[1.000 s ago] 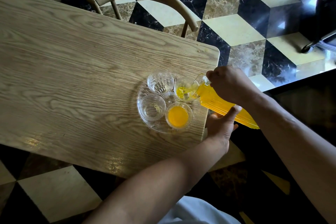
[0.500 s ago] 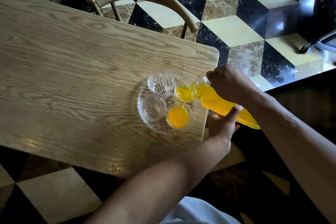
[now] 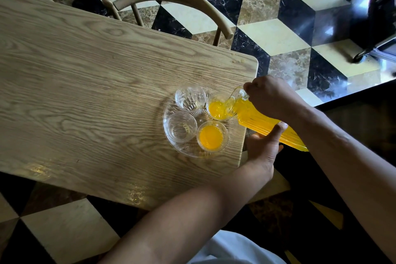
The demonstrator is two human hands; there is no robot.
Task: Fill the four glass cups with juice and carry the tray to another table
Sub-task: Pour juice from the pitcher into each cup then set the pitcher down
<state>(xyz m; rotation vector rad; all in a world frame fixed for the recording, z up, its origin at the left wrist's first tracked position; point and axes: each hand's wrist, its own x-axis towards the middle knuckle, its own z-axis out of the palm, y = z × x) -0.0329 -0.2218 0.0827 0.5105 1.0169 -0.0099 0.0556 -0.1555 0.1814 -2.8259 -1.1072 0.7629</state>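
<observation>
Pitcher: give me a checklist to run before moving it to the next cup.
1. Pitcher grip: right hand at the neck, left hand under the body: ok.
2. Spout over the cup being filled: ok.
3. That cup full: cannot tell.
4. Near right cup filled: ok.
5. Far left cup and near left cup filled: not ok.
6. All four cups on the tray: ok.

Right hand [image 3: 270,97] gripping, left hand [image 3: 264,148] cupped
</observation>
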